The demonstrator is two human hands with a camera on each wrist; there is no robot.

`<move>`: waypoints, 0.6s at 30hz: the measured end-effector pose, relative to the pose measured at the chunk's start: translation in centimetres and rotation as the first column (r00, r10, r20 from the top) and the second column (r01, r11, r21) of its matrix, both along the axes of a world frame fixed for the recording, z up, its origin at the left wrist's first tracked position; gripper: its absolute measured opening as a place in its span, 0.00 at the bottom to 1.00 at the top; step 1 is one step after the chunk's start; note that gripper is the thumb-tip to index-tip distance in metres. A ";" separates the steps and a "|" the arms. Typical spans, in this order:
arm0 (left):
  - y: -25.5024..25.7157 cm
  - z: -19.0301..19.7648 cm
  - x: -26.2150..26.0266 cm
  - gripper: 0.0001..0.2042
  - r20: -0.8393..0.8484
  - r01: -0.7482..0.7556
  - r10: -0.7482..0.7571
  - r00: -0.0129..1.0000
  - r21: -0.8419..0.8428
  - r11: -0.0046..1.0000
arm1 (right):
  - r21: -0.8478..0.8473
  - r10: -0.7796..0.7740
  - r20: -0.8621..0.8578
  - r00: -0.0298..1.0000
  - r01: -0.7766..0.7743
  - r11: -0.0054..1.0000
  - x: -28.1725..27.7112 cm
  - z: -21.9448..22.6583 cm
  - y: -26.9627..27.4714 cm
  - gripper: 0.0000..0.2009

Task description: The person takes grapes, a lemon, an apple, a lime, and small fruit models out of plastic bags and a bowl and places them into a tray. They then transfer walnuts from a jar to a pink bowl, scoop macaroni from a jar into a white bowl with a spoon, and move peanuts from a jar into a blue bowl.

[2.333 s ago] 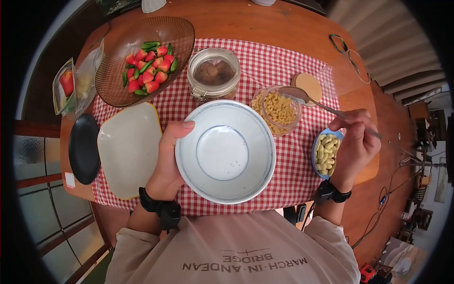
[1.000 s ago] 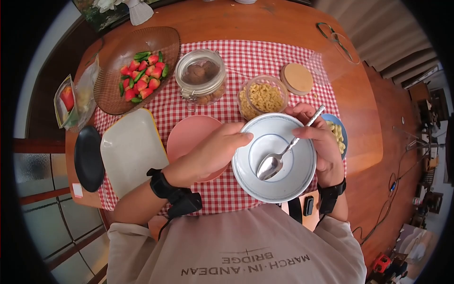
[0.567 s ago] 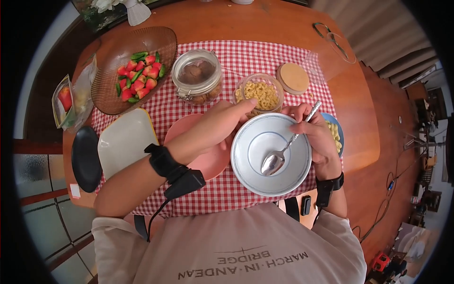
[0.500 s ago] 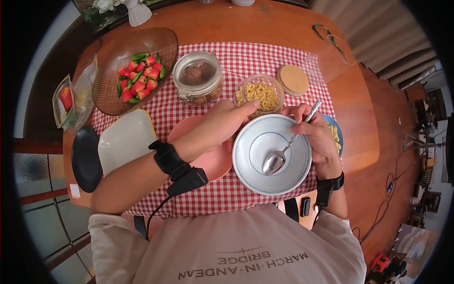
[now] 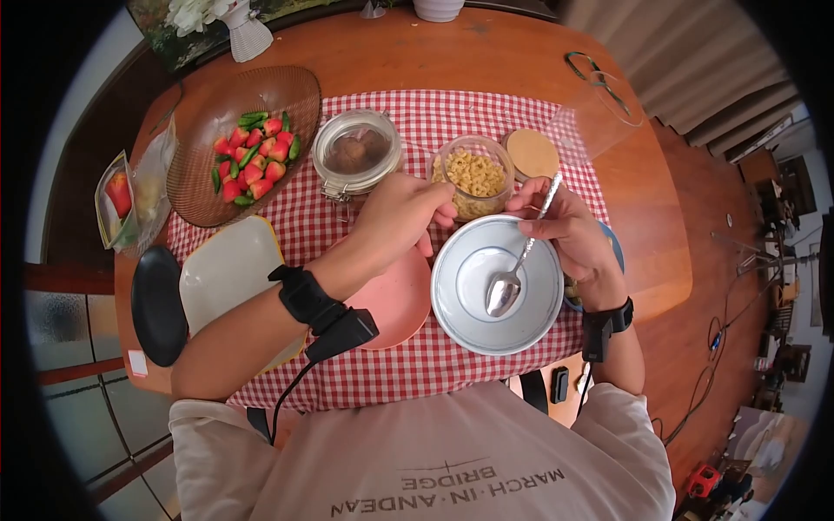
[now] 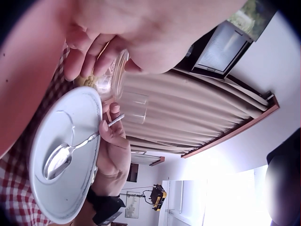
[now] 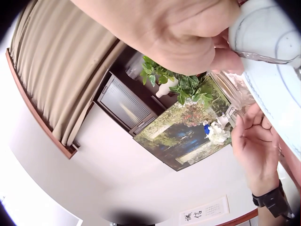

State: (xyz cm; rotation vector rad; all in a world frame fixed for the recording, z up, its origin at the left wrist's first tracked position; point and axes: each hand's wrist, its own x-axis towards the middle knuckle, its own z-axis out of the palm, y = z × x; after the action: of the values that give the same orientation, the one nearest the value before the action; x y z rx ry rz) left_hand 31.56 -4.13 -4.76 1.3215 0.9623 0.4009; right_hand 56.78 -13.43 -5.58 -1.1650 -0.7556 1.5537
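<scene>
A white bowl with blue rings (image 5: 469,317) is held at its far right rim by my right hand (image 5: 573,233). That same hand pinches the patterned handle of a metal spoon (image 5: 504,293), whose head lies inside the bowl. My left hand (image 5: 398,219), fingers loosely bent, reaches over a pink plate (image 5: 400,304). Its fingertips come right to the near left side of a clear round container of macaroni (image 5: 474,208); in the left wrist view they overlap the container's rim (image 6: 123,61). Nothing shows in the left palm, seen in the right wrist view.
Behind the left hand stands a clip-lid glass jar (image 5: 354,161) with brown lumps. A wooden lid (image 5: 532,154) lies beside the macaroni. At left are a brown glass bowl (image 5: 291,82) of red and green produce, a cream dish (image 5: 228,269) and a black plate (image 5: 159,304). A blue bowl (image 5: 618,247) sits behind the right hand.
The bowl passed from my left hand to my right, which brought the spoon from above the macaroni into it. My left hand let go of the bowl and moved to the macaroni container.
</scene>
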 end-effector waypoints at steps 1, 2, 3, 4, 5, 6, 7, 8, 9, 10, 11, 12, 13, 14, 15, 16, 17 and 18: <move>0.1 -0.3 -0.2 0.21 0.012 0.002 -0.002 1.000 0.056 0.998 | 0.002 0.000 -0.021 1.000 0.000 1.000 -0.1 -0.1 0.3 0.20; -0.1 -1.0 -0.4 0.21 0.014 0.007 -0.008 1.000 0.060 0.998 | 0.007 -0.001 -0.042 0.999 0.002 1.000 -0.2 -0.1 0.5 0.21; -0.5 -1.8 -0.6 0.20 0.005 0.043 -0.046 0.999 0.259 0.965 | 0.010 -0.007 -0.040 0.999 0.007 1.000 -0.3 0.2 0.7 0.21; -0.9 -2.4 -0.9 0.18 -0.011 0.077 -0.081 0.997 0.448 0.891 | -0.040 -0.043 -0.031 0.999 0.041 0.998 -0.4 0.7 0.8 0.21; -1.3 -2.0 -1.1 0.18 -0.008 0.081 -0.087 0.996 0.452 0.889 | -0.090 -0.078 -0.019 0.997 0.076 0.993 -0.5 1.1 0.9 0.21; -1.8 -1.1 -1.5 0.18 -0.116 0.187 -0.148 0.982 0.518 0.834 | -0.100 -0.090 0.088 0.992 0.099 0.990 -0.5 1.5 0.9 0.18; -2.4 -0.3 -1.8 0.17 -0.227 0.295 -0.197 0.954 0.568 0.769 | -0.100 -0.095 0.090 0.991 0.104 0.990 -0.2 1.2 1.1 0.18; -3.0 0.2 -2.1 0.19 -0.209 0.293 -0.212 0.955 0.533 0.794 | 0.030 -0.175 0.350 0.920 0.176 0.984 0.0 1.0 1.4 0.16; -3.2 -0.2 -2.5 0.19 -0.208 0.295 -0.215 0.954 0.535 0.792 | 0.174 -0.271 0.571 0.775 0.208 0.963 0.2 1.1 1.7 0.16; -3.2 -1.1 -3.0 0.19 -0.245 0.355 -0.257 0.935 0.607 0.711 | 0.222 -0.290 0.726 0.623 0.186 0.957 0.8 1.9 1.8 0.16; -3.1 -1.6 -3.4 0.20 -0.286 0.410 -0.293 0.912 0.669 0.621 | 0.223 -0.292 0.726 0.622 0.189 0.956 1.2 2.8 2.2 0.16; -2.9 -1.2 -3.7 0.21 -0.321 0.462 -0.332 0.887 0.611 0.642 | 0.279 -0.273 0.909 0.315 0.030 0.960 1.8 3.7 2.7 0.18; -2.9 -1.0 -3.9 0.21 -0.322 0.466 -0.337 0.885 0.612 0.639 | 0.268 -0.276 0.960 -0.040 -0.136 0.954 2.2 4.3 3.2 0.19; -3.1 -0.9 -4.1 0.20 -0.341 0.456 -0.304 0.890 0.622 0.636 | 0.169 -0.202 0.969 -0.139 -0.219 0.961 2.5 4.8 3.7 0.28; -3.0 -0.6 -4.2 0.18 -0.359 0.444 -0.268 0.894 0.635 0.632 | 0.175 -0.208 0.968 -0.140 -0.214 0.961 2.8 4.9 4.5 0.28; -2.8 -0.3 -4.1 0.18 -0.360 0.447 -0.270 0.893 0.640 0.625 | 0.013 -0.059 0.984 -0.171 -0.261 0.965 3.0 5.0 5.3 0.30; -2.7 0.0 -4.1 0.19 -0.371 0.447 -0.271 0.888 0.561 0.697 | -0.150 0.088 0.974 -0.208 -0.303 0.941 3.0 5.1 5.7 0.32; -2.5 0.3 -4.0 0.20 -0.381 0.439 -0.272 0.884 0.477 0.761 | -0.254 0.171 0.947 -0.273 -0.304 0.918 2.4 5.5 6.0 0.39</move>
State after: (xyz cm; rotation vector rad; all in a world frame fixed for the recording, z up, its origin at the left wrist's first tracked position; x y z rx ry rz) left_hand 27.54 -6.63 -4.50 2.1088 0.8249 0.1849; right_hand 59.14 -7.43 -0.06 -2.2784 -2.2690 0.3236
